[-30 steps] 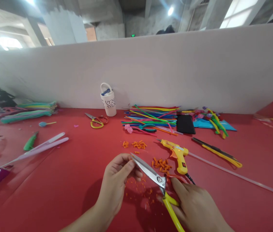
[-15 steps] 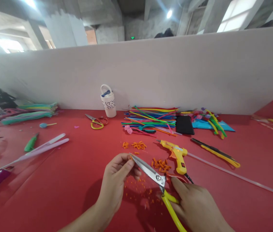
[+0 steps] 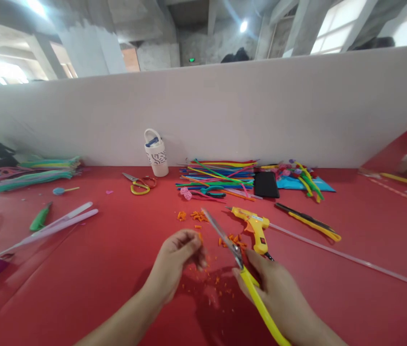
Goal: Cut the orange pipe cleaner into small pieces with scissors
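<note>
Between the thumb and fingertips of my left hand [image 3: 176, 262] is a small orange piece [image 3: 200, 237], mostly covered by the fingers. My right hand [image 3: 279, 288] is wrapped round the handles of a pair of scissors [image 3: 237, 254] with a yellow and a red grip. The blades point up and left, apart from the left hand. Behind them lies a pile of short orange pieces [image 3: 233, 240], partly hidden by the blades. Smaller orange heaps [image 3: 181, 216] lie farther back. Fine orange crumbs [image 3: 218, 279] are scattered on the red table [image 3: 117, 269] below the hands.
A yellow glue gun [image 3: 251, 221] with a long clear glue stick [image 3: 351, 259] lies to the right, near tweezers [image 3: 308, 222]. Colourful pipe cleaners [image 3: 218, 175], a black slab [image 3: 266, 185], a white cup [image 3: 157, 156] and other scissors [image 3: 139, 184] line the back, before a partition [image 3: 203, 110].
The scissors have come away from my left fingertips, their blades now steeper and farther right. My left hand still pinches the orange piece. The whole view has shifted slightly.
</note>
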The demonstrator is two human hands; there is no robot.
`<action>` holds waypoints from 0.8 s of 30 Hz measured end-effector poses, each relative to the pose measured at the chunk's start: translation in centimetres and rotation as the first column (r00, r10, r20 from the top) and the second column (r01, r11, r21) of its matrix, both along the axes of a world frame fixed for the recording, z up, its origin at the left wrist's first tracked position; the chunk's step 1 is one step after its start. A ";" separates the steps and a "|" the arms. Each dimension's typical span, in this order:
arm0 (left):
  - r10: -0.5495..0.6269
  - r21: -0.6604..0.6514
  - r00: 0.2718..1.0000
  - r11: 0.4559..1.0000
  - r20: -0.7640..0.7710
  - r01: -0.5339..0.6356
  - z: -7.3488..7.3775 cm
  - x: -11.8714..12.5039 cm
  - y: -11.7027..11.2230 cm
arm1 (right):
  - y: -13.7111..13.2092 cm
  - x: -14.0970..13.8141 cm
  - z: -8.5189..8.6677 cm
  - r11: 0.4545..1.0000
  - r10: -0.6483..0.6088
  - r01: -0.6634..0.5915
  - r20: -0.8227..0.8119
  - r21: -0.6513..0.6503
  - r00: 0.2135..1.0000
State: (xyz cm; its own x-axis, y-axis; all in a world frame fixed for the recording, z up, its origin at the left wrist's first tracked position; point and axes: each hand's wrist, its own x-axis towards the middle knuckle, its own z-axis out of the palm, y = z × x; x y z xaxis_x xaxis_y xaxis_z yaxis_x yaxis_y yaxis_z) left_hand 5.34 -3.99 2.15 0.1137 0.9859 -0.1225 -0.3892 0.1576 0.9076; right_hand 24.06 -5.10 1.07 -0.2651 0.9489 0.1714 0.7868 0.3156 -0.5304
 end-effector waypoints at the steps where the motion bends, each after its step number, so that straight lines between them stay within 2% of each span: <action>1: -0.104 -0.039 0.994 0.994 -0.013 0.103 -0.2 0.4 -0.3 | 0.0 -0.3 0.1 0.998 -0.006 0.000 -0.117 -0.057 0.993; 3: -0.292 -0.102 0.956 0.952 -0.033 0.287 -0.6 1.1 -0.8 | -0.1 -0.8 0.4 0.987 -0.027 -0.029 -0.339 -0.160 0.940; 4: -0.356 -0.118 0.933 0.930 -0.048 0.349 -0.7 1.4 -1.0 | -0.1 -1.1 0.5 0.972 -0.004 -0.095 -0.417 -0.215 0.909; 7: -0.432 -0.120 0.897 0.899 -0.088 0.421 -0.8 1.9 -1.3 | -0.1 -1.7 0.7 0.942 0.020 -0.187 -0.509 -0.279 0.861; 11: -0.417 -0.109 0.900 0.908 -0.130 0.405 -0.7 1.8 -1.2 | -0.3 -1.9 0.4 0.961 -0.036 -0.103 -0.484 -0.257 0.874; 15: -0.408 -0.104 0.900 0.912 -0.152 0.396 -1.0 1.7 -1.0 | -0.3 -1.9 0.1 0.956 -0.055 -0.101 -0.507 -0.277 0.860; 17: -0.382 -0.091 0.908 0.924 -0.170 0.372 -1.1 1.8 -1.1 | -0.2 -1.9 0.2 0.962 -0.051 -0.081 -0.464 -0.259 0.884; 20: -0.289 -0.040 0.917 0.956 -0.273 0.290 -1.1 2.0 -1.4 | 0.0 -2.0 0.5 0.974 -0.060 -0.032 -0.389 -0.226 0.919; 24: -0.186 0.048 0.874 0.972 -0.449 0.231 -0.9 2.1 -1.8 | 0.0 -2.1 0.5 0.977 -0.088 0.013 -0.347 -0.215 0.934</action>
